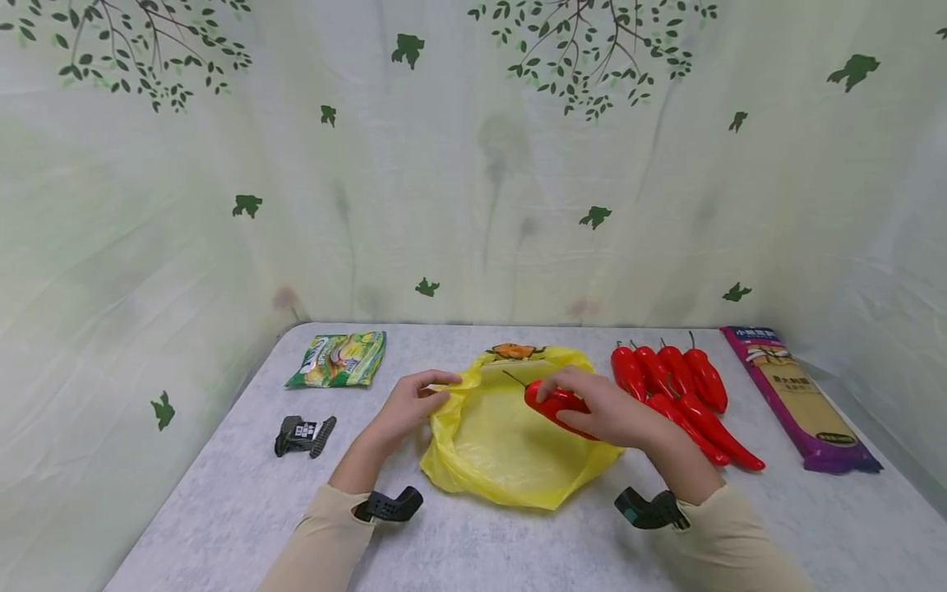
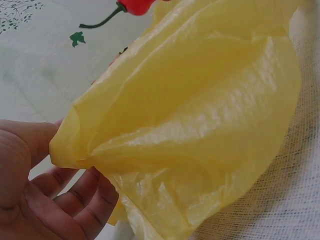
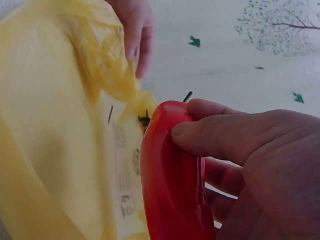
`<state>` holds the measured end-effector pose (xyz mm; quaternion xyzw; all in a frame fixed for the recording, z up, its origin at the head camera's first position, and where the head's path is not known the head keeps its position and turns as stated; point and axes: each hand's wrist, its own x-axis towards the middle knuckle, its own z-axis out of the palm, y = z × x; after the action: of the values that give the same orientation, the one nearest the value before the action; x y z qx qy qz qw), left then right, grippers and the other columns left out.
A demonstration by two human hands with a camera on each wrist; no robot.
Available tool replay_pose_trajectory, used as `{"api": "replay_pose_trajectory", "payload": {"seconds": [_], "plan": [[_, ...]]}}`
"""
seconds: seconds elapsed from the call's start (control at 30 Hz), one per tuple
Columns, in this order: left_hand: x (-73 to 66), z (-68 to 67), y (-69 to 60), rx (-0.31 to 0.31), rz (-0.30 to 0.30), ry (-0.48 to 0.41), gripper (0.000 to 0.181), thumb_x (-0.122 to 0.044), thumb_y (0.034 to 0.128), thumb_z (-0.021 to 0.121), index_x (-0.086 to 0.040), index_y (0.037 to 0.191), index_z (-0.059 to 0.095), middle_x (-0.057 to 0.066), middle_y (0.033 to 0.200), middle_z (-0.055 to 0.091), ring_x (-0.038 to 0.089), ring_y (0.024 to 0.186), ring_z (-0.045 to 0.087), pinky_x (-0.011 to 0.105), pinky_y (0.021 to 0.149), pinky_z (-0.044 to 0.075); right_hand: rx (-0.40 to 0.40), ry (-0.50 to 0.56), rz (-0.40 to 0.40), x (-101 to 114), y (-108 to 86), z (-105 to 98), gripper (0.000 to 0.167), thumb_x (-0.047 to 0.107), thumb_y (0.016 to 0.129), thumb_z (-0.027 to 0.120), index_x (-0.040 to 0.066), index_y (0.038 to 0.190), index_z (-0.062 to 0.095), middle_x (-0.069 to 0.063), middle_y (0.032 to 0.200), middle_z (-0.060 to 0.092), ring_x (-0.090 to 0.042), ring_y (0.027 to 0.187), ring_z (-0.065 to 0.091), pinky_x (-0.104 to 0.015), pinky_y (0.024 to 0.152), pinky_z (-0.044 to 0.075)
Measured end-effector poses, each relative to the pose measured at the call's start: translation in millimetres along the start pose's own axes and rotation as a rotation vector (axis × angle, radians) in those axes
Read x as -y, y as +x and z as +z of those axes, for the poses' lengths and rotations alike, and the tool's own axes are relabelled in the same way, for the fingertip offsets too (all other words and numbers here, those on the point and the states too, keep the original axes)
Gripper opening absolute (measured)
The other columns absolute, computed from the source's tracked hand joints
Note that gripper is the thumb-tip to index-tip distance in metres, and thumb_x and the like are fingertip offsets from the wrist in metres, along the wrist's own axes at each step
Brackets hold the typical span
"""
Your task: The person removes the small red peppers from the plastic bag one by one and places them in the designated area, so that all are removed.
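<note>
A yellow plastic bag (image 1: 518,485) lies spread on the table with its mouth facing up. My left hand (image 1: 407,407) pinches the left part of its rim; in the left wrist view the thumb and fingers (image 2: 95,195) grip the yellow film. Over the bag's mouth, my right hand (image 1: 610,407) holds a red chili pepper (image 1: 543,400) with a thin dark stem. The right wrist view shows the pepper (image 3: 172,175) between thumb and fingers, apart from the bag's film behind it. Several more red chili peppers (image 1: 676,386) lie in a group right of the bag.
A green and yellow snack packet (image 1: 340,359) lies at the back left, with a small black toy vehicle (image 1: 303,436) in front of it. A long purple and tan packet (image 1: 802,395) lies along the table's right side. A leaf-patterned curtain (image 1: 459,181) hangs behind the table.
</note>
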<state>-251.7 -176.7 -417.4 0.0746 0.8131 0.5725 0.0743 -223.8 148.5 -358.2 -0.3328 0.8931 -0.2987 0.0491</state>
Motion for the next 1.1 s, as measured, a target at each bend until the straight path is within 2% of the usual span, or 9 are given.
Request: {"api": "replay_pose_trajectory", "payload": {"seconds": [0.2,0.37,0.77,1.1], "plan": [[-0.3,-0.1,0.9,0.002,-0.008,-0.005,0.027,-0.012,0.0990,0.058,-0.016,0.124,0.069,0.006,0.136,0.062,0.015,0.100,0.064,0.026,0.082,0.054,-0.073,0.052,0.076,-13.1,-14.7,-13.2,0.034,0.011,0.087,0.075,0.027,0.114,0.061,0.000,0.126,0.062,-0.023,0.118,0.055,-0.033,0.086,0.058],[-0.2,-0.5,0.6,0.006,-0.008,0.000,0.028,-0.012,0.0993,0.058,-0.015,0.125,0.068,0.008,0.137,0.062,0.016,0.099,0.064,0.025,0.082,0.053,-0.127,0.039,0.102,-21.5,-25.9,-24.5,0.033,0.012,0.088,0.075,0.027,0.114,0.061,0.002,0.125,0.063,-0.021,0.116,0.056,-0.030,0.087,0.057],[-0.1,1.0,-1.4,0.008,-0.008,0.001,0.029,-0.013,0.0995,0.058,-0.013,0.127,0.067,0.009,0.138,0.061,0.015,0.099,0.063,0.026,0.082,0.053,-0.226,0.058,0.221,-40.9,-50.5,-46.1,0.034,0.008,0.089,0.072,0.022,0.117,0.059,-0.010,0.131,0.060,-0.036,0.123,0.052,-0.045,0.085,0.059],[2.7,2.0,0.8,0.001,-0.004,0.001,0.028,-0.012,0.0991,0.058,-0.013,0.125,0.068,0.010,0.136,0.062,0.015,0.098,0.064,0.026,0.081,0.053,-0.271,0.092,0.338,-66.2,-70.8,-61.6,0.033,0.007,0.094,0.064,0.017,0.124,0.055,-0.021,0.140,0.051,-0.043,0.121,0.049,-0.048,0.081,0.059]]}}
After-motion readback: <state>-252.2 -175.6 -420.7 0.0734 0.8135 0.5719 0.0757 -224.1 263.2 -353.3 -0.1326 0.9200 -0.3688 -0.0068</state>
